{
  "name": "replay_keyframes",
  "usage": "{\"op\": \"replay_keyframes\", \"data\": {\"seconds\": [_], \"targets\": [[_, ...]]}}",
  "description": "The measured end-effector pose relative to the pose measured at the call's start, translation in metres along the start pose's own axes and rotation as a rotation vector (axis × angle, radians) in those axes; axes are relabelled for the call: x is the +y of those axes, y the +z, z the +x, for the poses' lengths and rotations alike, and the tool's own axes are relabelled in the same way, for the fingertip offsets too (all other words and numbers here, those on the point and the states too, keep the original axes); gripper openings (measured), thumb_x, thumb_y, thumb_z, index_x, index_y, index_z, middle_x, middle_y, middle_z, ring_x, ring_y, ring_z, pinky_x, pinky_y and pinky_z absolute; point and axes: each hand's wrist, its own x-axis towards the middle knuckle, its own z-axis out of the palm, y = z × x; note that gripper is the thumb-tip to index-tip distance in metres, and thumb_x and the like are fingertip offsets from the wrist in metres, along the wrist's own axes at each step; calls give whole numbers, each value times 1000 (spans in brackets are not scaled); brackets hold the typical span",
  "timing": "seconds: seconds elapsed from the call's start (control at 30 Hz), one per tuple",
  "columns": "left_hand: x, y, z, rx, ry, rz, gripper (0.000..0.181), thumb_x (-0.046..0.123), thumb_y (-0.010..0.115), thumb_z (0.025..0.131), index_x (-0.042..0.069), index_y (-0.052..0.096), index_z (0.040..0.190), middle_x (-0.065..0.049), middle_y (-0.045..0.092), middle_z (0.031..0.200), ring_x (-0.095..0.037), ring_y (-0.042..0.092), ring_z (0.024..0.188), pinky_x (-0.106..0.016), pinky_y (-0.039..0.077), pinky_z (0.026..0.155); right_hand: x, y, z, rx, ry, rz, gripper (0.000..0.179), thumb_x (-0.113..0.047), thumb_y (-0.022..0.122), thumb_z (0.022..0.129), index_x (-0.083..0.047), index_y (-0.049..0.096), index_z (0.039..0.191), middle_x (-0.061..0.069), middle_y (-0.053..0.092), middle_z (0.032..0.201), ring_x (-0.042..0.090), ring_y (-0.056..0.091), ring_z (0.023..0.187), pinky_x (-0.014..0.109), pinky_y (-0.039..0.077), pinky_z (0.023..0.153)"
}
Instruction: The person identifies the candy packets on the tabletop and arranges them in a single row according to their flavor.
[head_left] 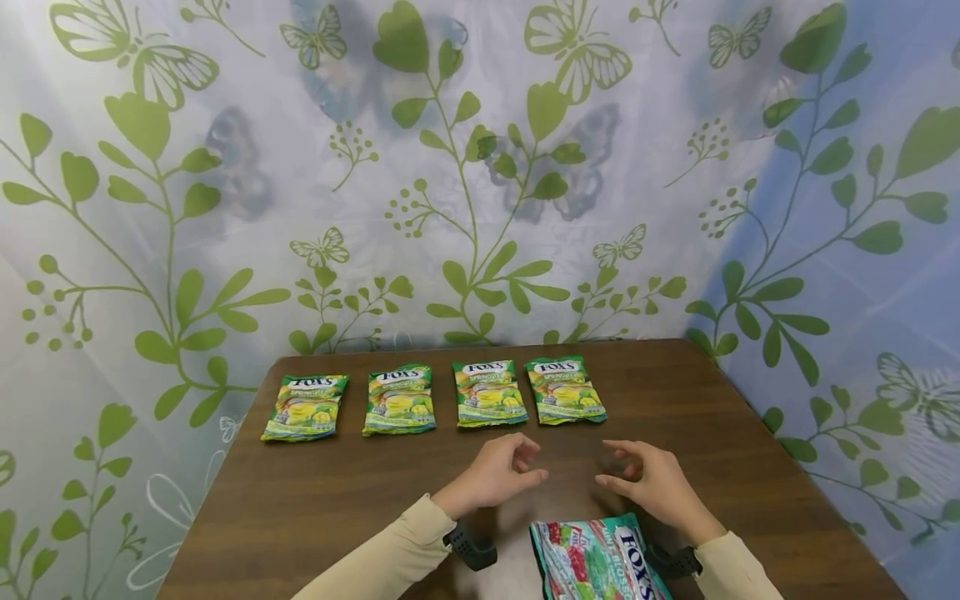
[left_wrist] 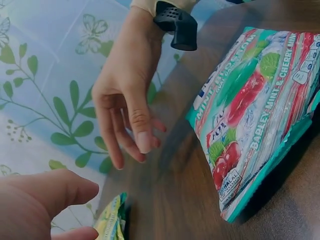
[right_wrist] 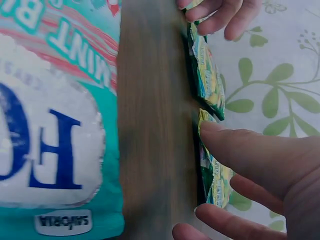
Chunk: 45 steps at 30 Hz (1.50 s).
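Note:
Both hands hover over the table between a row of candy packets and one larger bag. My left hand (head_left: 498, 472) has loosely bent fingers with nothing in them, a little in front of the third packet. Facing it, my right hand (head_left: 656, 483) is also bare, thumb and fingers apart. Near my right wrist lies a teal-and-red Fox's mint candy bag (head_left: 592, 558), its lower part cut off in the head view. Green-and-yellow Fox's packets stand in line: the first (head_left: 306, 408), the second (head_left: 400, 402), the third (head_left: 489, 396) and the fourth (head_left: 566, 392).
The brown wooden table (head_left: 337, 500) has rounded back corners. Behind it hangs a pale curtain (head_left: 465, 208) with green leaves and butterflies, close to the table's back edge. A black wrist camera (head_left: 472, 547) sits on my left wrist.

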Motion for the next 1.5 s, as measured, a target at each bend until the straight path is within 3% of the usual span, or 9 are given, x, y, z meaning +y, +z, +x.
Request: {"op": "replay_keyframes", "data": {"seconds": [0.27,0.47,0.7,0.83,0.9,1.03,1.17,1.33,1.5], "targets": [[6,-5,-18,-12,-17,-97,35,15,80,101,-3,69,129,-15,73,111,-19,70,94,-26,58,76,-3,-2,-12,-23,57,32,61,-33,94,90,-4,73,140,14,75,120,15,66,85,32,55,68],[5,-7,-30,-56,-65,-162,36,15,80,101,-3,69,130,-2,73,105,-13,70,91,-26,59,80,0,-6,-22,-46,135,76,63,-37,92,92,-4,72,142,14,76,121,16,69,87,35,58,70],[4,-5,-44,-88,-103,-237,32,11,78,102,-3,71,129,-2,75,104,-15,71,88,-28,58,78,6,-12,-38,-41,183,51,62,-34,91,93,-2,71,142,9,78,114,16,71,85,35,59,69],[0,-2,-52,-144,-110,-287,34,17,77,103,-5,70,129,0,75,104,-14,72,89,-30,59,81,7,-15,-46,-37,212,56,60,-32,90,94,-1,71,141,6,78,110,15,72,83,31,58,65],[-8,1,-54,-184,-94,-275,37,25,74,106,-3,70,131,3,75,105,-12,72,90,-31,60,80,7,-16,-50,-46,230,65,60,-31,89,95,1,70,142,5,77,109,15,72,83,31,58,64],[-10,8,-61,-214,-134,-343,34,23,73,107,-2,70,129,1,75,105,-16,75,86,-34,62,78,7,-15,-56,-78,273,107,61,-28,89,95,3,68,143,2,75,107,17,72,84,31,59,63],[-2,16,-71,-186,-233,-470,26,8,74,104,-5,70,126,-7,74,103,-27,77,83,-39,65,76,6,-14,-63,-109,317,150,65,-29,89,94,5,65,144,2,73,105,19,72,82,34,61,64],[-3,26,-80,-174,-291,-550,23,2,71,104,-8,68,125,-9,70,102,-25,74,85,-40,65,79,7,-11,-70,-158,377,197,70,-32,90,94,9,63,144,2,70,102,21,70,81,38,62,66],[-29,38,-79,-225,-258,-502,29,15,74,105,-3,68,127,0,71,102,-12,71,87,-28,59,80,5,-9,-74,-178,434,191,71,-33,91,92,10,64,142,4,69,101,23,69,79,41,63,68]]}}
